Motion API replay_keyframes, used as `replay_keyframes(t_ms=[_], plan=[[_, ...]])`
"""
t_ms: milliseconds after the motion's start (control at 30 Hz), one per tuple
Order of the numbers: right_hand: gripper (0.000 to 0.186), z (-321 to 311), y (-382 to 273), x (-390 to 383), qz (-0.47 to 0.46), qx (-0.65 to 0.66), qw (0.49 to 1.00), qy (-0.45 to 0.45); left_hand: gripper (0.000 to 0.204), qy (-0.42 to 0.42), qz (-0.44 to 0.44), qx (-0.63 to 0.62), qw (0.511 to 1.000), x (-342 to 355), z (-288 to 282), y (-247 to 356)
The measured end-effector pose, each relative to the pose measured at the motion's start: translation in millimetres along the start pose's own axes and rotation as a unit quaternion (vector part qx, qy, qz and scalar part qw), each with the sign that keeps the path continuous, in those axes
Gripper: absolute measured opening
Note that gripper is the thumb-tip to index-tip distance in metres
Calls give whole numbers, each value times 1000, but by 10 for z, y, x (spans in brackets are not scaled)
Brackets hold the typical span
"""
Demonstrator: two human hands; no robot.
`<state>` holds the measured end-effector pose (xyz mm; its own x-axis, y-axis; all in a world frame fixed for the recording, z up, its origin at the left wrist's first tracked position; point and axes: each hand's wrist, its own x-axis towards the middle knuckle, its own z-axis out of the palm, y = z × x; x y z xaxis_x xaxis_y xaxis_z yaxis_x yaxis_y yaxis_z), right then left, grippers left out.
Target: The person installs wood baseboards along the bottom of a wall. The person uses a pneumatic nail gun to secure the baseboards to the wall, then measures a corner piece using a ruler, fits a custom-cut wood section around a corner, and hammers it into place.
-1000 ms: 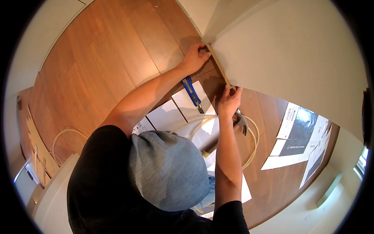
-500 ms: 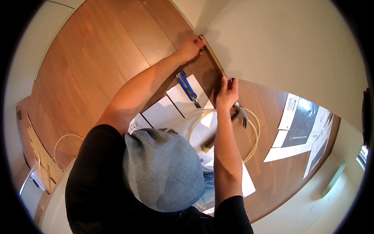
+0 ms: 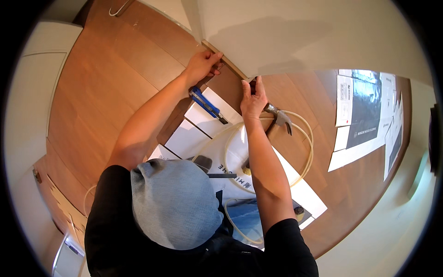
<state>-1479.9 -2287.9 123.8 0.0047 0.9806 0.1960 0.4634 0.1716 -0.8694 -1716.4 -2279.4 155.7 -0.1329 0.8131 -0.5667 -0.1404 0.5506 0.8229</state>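
A narrow wooden strip [image 3: 234, 67] lies along the foot of the end of a pale wall or panel [image 3: 286, 41]. My left hand [image 3: 204, 67] is closed at the strip, thumb on it partway along and the other fingers curled under. At the strip's near right end my right hand [image 3: 254, 99] grips it between thumb and fingers. Just below my left hand a blue utility knife [image 3: 206, 105] rests on white cardboard [image 3: 190, 138]. A claw hammer [image 3: 281, 119] lies beside my right wrist, its handle partly hidden by my forearm.
A pale coiled hose [image 3: 310, 157] loops over the cardboard and floor around my right forearm. Printed sheets [image 3: 341, 154] lie on the wood floor at right. A small dark-capped object [image 3: 299, 212] sits by my right elbow. Thin wooden pieces [image 3: 64, 203] lie at far left.
The whole view has shifted and turned. My left hand has moved from the strip's far end to partway along it. My right hand stays at the near end.
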Motion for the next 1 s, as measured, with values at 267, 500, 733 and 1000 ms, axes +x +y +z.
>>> replay_keyframes(t_ms=[267,500,733,1000], plan=[[64,-22,34,-26,27,-35,999,-30,42,16,-40,6,999,33,126,19],[65,-27,18,-26,-77,-87,993,-9,37,8,-65,5,998,110,-23,-57],[64,-131,71,-18,-17,-35,999,-33,36,47,-51,23,997,40,102,-33],[68,-150,-33,34,20,31,998,-49,24,131,315,332,880,-360,24,-62]])
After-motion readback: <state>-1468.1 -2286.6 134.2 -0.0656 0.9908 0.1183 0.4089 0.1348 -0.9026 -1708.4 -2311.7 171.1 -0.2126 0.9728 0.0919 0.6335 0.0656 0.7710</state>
